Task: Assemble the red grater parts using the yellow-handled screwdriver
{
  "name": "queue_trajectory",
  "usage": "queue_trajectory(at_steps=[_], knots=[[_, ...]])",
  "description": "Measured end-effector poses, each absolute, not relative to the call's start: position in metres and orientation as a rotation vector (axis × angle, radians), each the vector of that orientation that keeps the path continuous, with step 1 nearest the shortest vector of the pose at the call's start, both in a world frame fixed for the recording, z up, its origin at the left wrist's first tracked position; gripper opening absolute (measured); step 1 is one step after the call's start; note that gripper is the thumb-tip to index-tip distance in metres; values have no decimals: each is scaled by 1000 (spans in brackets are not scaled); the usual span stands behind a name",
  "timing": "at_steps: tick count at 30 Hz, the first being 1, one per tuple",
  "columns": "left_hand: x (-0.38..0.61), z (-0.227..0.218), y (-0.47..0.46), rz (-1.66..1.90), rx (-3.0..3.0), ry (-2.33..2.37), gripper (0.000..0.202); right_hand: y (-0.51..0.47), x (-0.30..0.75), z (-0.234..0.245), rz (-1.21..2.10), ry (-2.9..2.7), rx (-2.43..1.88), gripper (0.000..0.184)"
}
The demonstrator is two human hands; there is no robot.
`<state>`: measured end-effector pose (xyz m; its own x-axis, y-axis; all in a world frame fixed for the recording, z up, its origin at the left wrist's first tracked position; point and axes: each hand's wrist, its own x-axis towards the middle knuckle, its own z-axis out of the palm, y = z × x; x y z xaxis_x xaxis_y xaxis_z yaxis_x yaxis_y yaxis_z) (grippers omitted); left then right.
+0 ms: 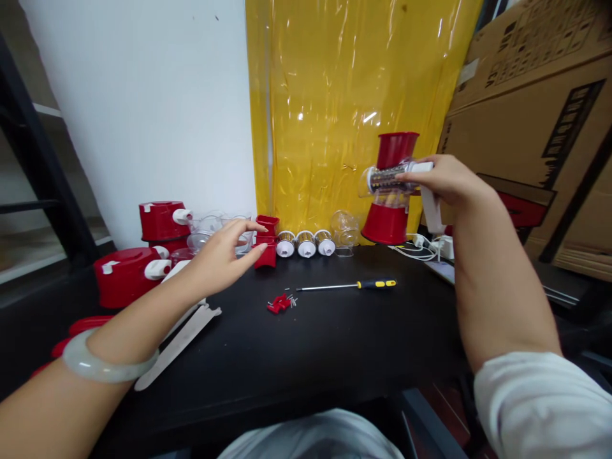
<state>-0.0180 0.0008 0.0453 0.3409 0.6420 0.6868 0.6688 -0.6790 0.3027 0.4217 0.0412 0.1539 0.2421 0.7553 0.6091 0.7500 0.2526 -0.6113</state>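
At the far left of the dark table (306,363), red bases (125,274) with white fittings stand grouped, with more red pieces (88,322) lower down, partly covered by the left forearm. A pale bangle (108,362) circles that wrist, and long white parts (182,344) lie just beyond it. Clear housings (215,220) sit behind the left hand (222,258), which is held partly open, thumb and index finger spread apart, gripping nothing; the fingertips overlap two red chutes (266,255) in view, and whether they touch cannot be told. Next to the chutes, three metal drums (306,245) with white ends line up side by side, and another clear housing (345,229) is just right of them. Nearer the person, small red parts (280,303) lie among loose screws (293,301), with a screwdriver (377,284) lying flat to their right, its tip pointing left. Farther right, the red grater (386,223) is upright before the yellow curtain (329,115), a drum inside its clear middle. The right hand (447,178) is closed on its crank side, fingers reaching over the white crank (431,207). White cables (415,252) lie beside the base, and a cardboard box (521,134) rises at far right.
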Motion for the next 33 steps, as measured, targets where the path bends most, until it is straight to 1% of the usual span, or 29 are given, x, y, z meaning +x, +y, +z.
queue_trajectory(at_steps=[2,4,8,11,16,22,29,33], knots=[[-19,45,1,-1289,-2552,-1242,39,41,406,155,176,-1590,-1288,55],[-20,45,2,-1288,-2548,-1249,39,50,385,149,424,-1688,-1056,49],[-22,45,3,-1275,-2544,-1238,37,84,340,127,876,-1836,-799,54],[-21,45,2,-1253,-2547,-1241,36,106,314,109,1075,-1884,-721,54],[-21,44,2,-1202,-2542,-1245,36,113,301,93,1114,-1873,-625,52],[-24,41,4,-1175,-2543,-1260,36,113,308,86,1089,-1821,-681,55],[-21,38,4,-1067,-2537,-1224,34,121,313,80,1139,-1822,-714,57],[-21,37,3,-997,-2534,-1202,34,122,317,77,1147,-1867,-746,55]])
